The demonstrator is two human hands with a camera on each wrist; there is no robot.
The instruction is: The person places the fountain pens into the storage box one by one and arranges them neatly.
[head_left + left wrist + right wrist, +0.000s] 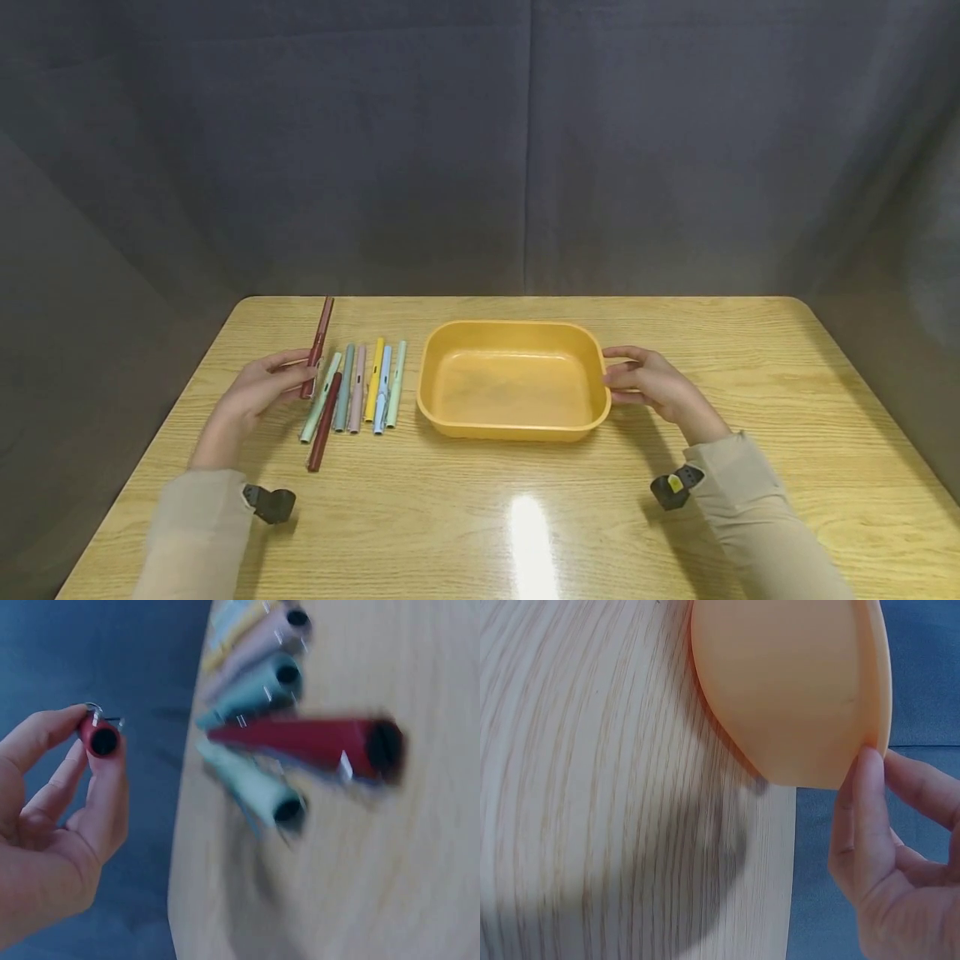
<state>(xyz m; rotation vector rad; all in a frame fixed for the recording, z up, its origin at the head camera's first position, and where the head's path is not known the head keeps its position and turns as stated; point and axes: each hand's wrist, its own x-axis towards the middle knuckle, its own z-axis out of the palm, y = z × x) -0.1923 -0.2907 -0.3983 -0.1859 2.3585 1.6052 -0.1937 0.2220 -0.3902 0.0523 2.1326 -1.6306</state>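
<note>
A dark red pen, with a metal clip, is pinched between the thumb and fingers of my left hand. It tilts up above the table. Under and beside that hand lies a row of pens: light green, teal, mauve, yellow, light blue and mint. Another dark red pen lies closer to me. My right hand holds the right rim of a yellow plastic tray, fingertips at its edge. The tray's inside is bare.
The wooden table has rounded far corners. Behind it and along both sides hangs a dark grey curtain. A small black camera sits on the left wrist and another camera on the right. Glare shows on the near tabletop.
</note>
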